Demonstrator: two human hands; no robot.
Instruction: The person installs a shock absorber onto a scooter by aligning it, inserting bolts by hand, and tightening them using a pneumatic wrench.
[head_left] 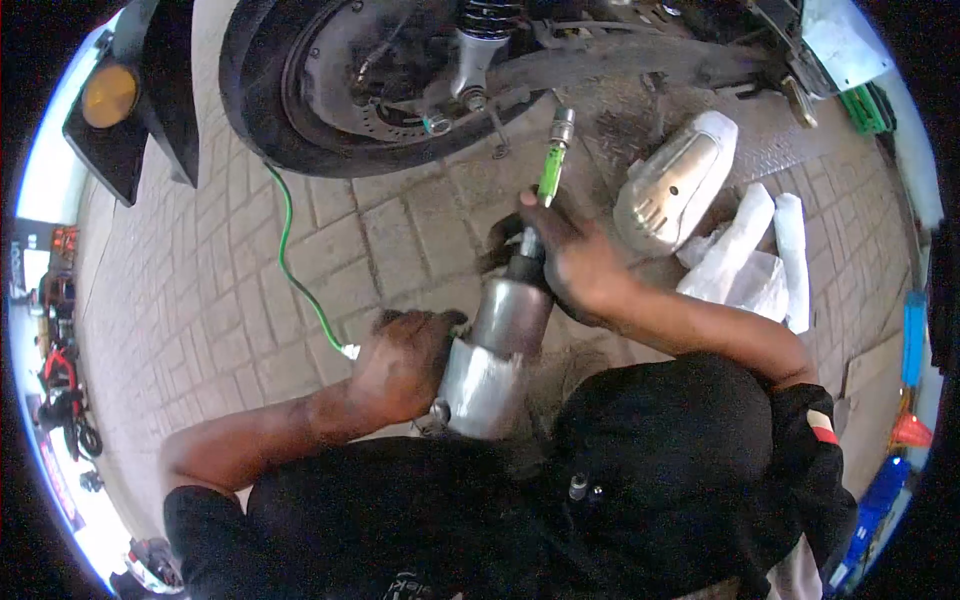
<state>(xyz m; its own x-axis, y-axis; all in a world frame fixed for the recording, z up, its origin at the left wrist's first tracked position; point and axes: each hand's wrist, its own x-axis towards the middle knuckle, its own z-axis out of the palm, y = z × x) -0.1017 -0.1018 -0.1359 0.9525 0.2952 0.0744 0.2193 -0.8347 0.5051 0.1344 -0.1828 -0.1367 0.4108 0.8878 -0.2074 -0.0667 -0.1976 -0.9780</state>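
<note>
A silver air impact wrench (483, 390) lies across my lap, its nose pointing up and slightly right. My left hand (402, 362) is closed around its handle, close to the white end fitting of the green air hose (290, 240). My right hand (570, 255) wraps the front end, thumb and fingers around the shank. From that hand a long socket (556, 160) with a bright green sleeve and a metal tip sticks out toward the motorcycle wheel (330, 90). Part of the shank is hidden by my right fingers.
A shock absorber (480, 65) and swingarm (640, 70) rise ahead. A metal, foot-shaped cover (675, 185) lies on the paving at right, beside white wrapped pieces (740, 245). Two small metal parts (578, 487) rest on my dark clothing. An orange reflector (109, 96) is at upper left.
</note>
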